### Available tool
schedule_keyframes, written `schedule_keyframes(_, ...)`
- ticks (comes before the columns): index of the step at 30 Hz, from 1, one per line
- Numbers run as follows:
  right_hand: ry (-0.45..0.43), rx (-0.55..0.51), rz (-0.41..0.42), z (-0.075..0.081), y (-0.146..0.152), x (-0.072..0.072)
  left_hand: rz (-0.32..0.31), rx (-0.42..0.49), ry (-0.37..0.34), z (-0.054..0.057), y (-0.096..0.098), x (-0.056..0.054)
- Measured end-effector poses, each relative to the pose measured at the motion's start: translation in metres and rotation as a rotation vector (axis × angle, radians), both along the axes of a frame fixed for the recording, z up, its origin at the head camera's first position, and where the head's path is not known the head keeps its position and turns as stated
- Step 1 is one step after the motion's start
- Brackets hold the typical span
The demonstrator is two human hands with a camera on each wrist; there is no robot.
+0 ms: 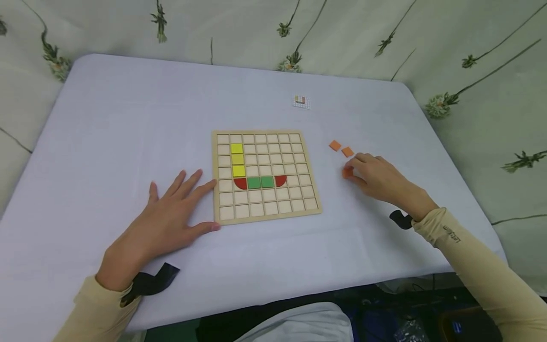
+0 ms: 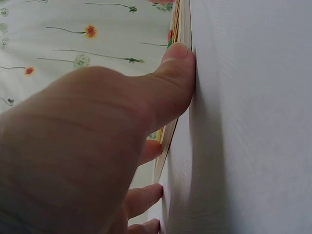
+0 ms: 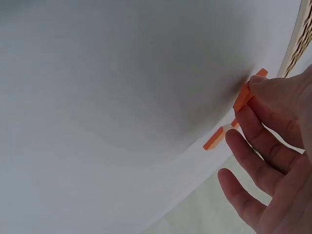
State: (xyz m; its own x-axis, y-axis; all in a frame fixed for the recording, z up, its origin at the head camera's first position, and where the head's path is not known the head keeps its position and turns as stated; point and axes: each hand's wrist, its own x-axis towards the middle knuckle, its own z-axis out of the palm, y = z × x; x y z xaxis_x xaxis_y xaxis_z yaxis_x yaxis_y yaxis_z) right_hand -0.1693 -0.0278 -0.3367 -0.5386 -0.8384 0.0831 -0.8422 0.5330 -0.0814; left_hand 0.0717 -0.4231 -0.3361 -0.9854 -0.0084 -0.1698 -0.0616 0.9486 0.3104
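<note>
A wooden grid board [image 1: 267, 219] lies flat on the table. Its second column bears three yellow square tiles [image 1: 237, 159]; below them runs a row with two green tiles [image 1: 260, 182] between red quarter-round tiles [image 1: 280, 180]. My left hand [image 1: 168, 223] is spread, its thumb and index fingertip touching the board's left edge, as the left wrist view also shows. Right of the board, my right hand [image 1: 376, 178] pinches an orange tile [image 3: 243, 96] between thumb and index finger, close over the tablecloth. Two loose orange tiles [image 1: 335, 145] lie just beyond those fingers.
A small pattern card [image 1: 301, 102] with a coloured grid lies behind the board. White cloth covers the table [image 1: 141, 104], and a flower-patterned curtain [image 1: 252, 28] hangs along its back and sides. The table's front edge is near my body.
</note>
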Motion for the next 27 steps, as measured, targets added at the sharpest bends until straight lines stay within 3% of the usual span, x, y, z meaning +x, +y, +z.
schedule_keyframes(15,0.014,0.020,0.100,0.030,-0.063,0.014,0.011,0.008,-0.012,0.002,-0.002,0.003)
schedule_keyframes(20,-0.022,0.046,0.118,0.032,-0.093,0.022,0.022,0.010,-0.014,0.002,-0.003,0.006)
schedule_keyframes(27,-0.039,0.014,0.208,0.028,-0.123,0.031,0.022,0.009,0.002,0.001,-0.002,0.005)
